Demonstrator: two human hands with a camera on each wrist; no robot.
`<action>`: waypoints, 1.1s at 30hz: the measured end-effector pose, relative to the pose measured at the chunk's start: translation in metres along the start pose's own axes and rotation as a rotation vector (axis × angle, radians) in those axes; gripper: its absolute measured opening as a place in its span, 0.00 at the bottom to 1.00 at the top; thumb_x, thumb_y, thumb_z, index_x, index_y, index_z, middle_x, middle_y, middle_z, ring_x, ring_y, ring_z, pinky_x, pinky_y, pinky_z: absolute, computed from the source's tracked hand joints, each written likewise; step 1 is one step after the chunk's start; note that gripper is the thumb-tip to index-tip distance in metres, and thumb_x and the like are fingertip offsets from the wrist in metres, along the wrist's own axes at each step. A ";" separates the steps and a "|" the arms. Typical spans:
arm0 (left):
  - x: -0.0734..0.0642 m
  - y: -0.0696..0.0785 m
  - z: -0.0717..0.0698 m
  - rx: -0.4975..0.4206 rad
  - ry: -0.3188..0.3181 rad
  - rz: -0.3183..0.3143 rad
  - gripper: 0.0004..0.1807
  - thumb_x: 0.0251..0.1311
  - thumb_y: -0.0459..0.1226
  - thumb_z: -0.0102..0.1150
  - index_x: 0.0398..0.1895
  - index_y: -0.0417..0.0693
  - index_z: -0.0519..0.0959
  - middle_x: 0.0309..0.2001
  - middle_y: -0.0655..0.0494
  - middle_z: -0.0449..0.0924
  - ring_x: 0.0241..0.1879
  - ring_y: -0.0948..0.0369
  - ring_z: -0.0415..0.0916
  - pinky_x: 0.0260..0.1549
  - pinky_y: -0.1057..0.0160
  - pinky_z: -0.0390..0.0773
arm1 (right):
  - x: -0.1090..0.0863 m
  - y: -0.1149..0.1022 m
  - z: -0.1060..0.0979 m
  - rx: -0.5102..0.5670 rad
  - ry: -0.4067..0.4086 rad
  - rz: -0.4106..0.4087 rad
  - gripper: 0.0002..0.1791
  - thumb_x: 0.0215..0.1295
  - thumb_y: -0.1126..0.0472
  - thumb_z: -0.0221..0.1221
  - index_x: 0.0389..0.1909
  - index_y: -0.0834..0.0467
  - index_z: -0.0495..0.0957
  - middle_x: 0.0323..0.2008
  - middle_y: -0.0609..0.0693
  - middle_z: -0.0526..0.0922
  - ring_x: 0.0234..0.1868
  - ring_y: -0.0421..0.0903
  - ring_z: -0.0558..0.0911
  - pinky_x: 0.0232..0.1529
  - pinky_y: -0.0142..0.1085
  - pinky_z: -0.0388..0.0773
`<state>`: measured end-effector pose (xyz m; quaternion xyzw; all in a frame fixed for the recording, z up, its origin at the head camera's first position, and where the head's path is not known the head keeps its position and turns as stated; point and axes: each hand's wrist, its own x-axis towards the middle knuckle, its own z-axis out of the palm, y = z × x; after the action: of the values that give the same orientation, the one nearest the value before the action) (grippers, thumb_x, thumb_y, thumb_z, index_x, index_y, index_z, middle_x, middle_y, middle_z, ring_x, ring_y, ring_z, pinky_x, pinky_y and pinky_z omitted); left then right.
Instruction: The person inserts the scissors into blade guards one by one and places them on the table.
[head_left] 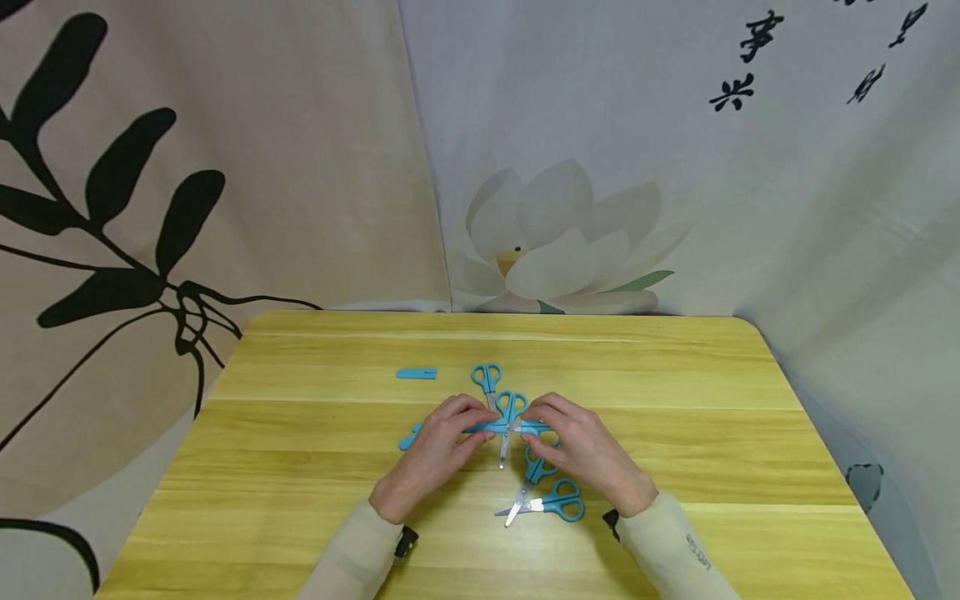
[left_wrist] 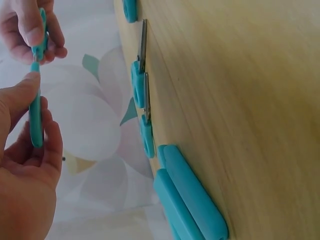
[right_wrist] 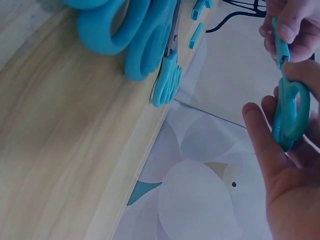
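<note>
Above the middle of the table, my left hand (head_left: 438, 443) pinches a blue blade cover (left_wrist: 36, 112) between thumb and fingers. Blue-handled scissors (right_wrist: 294, 110) are in my right hand (head_left: 592, 454), held by the handles and pointing at the cover. Cover and scissors are lined up end to end, with most of the blades hidden inside the cover and a short bit of metal showing at its mouth. Under and around the hands lie several other scissors with bare blades, among them one pair (head_left: 512, 406) upright in the view and another (head_left: 564, 501) nearer me.
A loose blue cover (head_left: 416, 373) lies at the back left of the scissors. Further blue covers (left_wrist: 195, 195) lie beside my left hand, partly hidden by it in the head view. One pair of scissors (head_left: 487, 377) lies farther back. The wooden table (head_left: 712, 400) meets a printed curtain behind.
</note>
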<state>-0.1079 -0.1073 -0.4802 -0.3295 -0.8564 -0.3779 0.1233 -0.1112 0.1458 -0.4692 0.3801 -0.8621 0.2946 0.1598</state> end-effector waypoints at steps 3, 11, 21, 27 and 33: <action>-0.001 -0.001 -0.001 -0.014 -0.009 -0.007 0.12 0.64 0.32 0.70 0.49 0.46 0.88 0.47 0.58 0.80 0.46 0.60 0.78 0.40 0.67 0.83 | 0.000 0.000 0.001 0.001 -0.005 -0.005 0.15 0.58 0.64 0.76 0.45 0.58 0.84 0.46 0.47 0.83 0.44 0.42 0.85 0.44 0.35 0.86; -0.002 -0.003 -0.001 -0.008 -0.006 0.038 0.11 0.62 0.30 0.71 0.48 0.44 0.89 0.46 0.57 0.80 0.45 0.60 0.78 0.40 0.67 0.82 | 0.000 0.000 0.002 -0.002 -0.018 -0.024 0.17 0.57 0.65 0.76 0.47 0.59 0.83 0.47 0.48 0.83 0.45 0.43 0.85 0.45 0.35 0.86; -0.001 -0.003 0.002 -0.032 0.000 0.050 0.11 0.62 0.30 0.72 0.48 0.44 0.89 0.46 0.56 0.81 0.46 0.59 0.78 0.40 0.67 0.83 | 0.001 0.000 0.004 -0.005 -0.010 -0.038 0.16 0.58 0.65 0.76 0.46 0.60 0.83 0.47 0.48 0.83 0.44 0.44 0.85 0.44 0.35 0.85; -0.001 -0.001 -0.002 -0.053 -0.087 -0.076 0.20 0.62 0.34 0.73 0.58 0.46 0.84 0.56 0.55 0.82 0.58 0.55 0.78 0.55 0.54 0.81 | -0.002 0.002 0.004 0.021 -0.008 -0.014 0.16 0.58 0.66 0.75 0.46 0.59 0.83 0.47 0.47 0.83 0.45 0.43 0.85 0.46 0.35 0.85; -0.005 -0.004 -0.007 -0.035 -0.063 -0.131 0.27 0.60 0.37 0.75 0.64 0.49 0.82 0.62 0.51 0.82 0.65 0.50 0.75 0.66 0.42 0.71 | -0.003 0.005 0.002 0.020 0.010 -0.021 0.15 0.58 0.66 0.75 0.45 0.59 0.83 0.46 0.47 0.83 0.44 0.42 0.85 0.45 0.35 0.85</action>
<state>-0.1069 -0.1171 -0.4802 -0.2866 -0.8728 -0.3895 0.0656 -0.1130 0.1494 -0.4744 0.3894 -0.8542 0.3033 0.1633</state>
